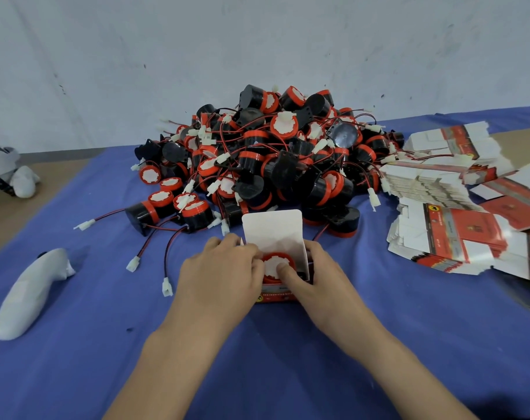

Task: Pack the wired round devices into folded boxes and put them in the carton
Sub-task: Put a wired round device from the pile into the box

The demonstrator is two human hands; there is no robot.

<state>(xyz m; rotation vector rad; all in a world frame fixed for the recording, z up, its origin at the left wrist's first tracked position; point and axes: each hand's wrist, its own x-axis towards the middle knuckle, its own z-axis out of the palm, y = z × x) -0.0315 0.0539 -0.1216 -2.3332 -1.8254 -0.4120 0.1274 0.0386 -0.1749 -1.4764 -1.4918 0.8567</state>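
Both walls of the folded box sit in my grip, just before the pile: left hand curled round one to steady it, right hand round the other, its thumb pressing the round device down inside.

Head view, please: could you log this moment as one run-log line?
left hand: grips box | right hand: holds box, thumb presses round device | lid: open | device pile: behind box
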